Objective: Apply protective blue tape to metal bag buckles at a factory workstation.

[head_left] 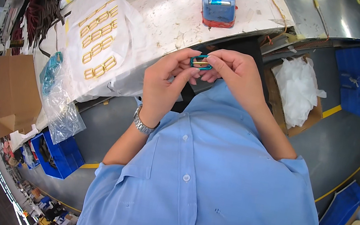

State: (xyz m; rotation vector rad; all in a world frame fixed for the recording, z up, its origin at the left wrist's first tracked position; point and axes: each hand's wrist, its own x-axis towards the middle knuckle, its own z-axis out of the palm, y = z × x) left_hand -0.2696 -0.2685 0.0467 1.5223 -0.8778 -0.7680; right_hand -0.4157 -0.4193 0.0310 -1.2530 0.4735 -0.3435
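Observation:
Just past the near edge of the white table, I hold a small slide buckle point(200, 63) between both hands. Its oval frame is teal, and a gold bar crosses the middle. My left hand point(163, 77), with a metal watch on the wrist, pinches the left end between thumb and fingers. On the opposite end, the thumb and fingers of my right hand point(238, 72) are closed too. Fingertips cover parts of the frame. To the left, several gold buckles point(101, 40) lie in rows on a white sheet.
A blue tape dispenser point(218, 2) stands farther back on the worktable point(165, 29). At its left edge hangs a clear bag point(64, 121) beside teal pieces point(51, 73) and a cardboard box point(15, 92). White plastic point(297, 91) fills a box on the right, near a blue bin point(358, 85).

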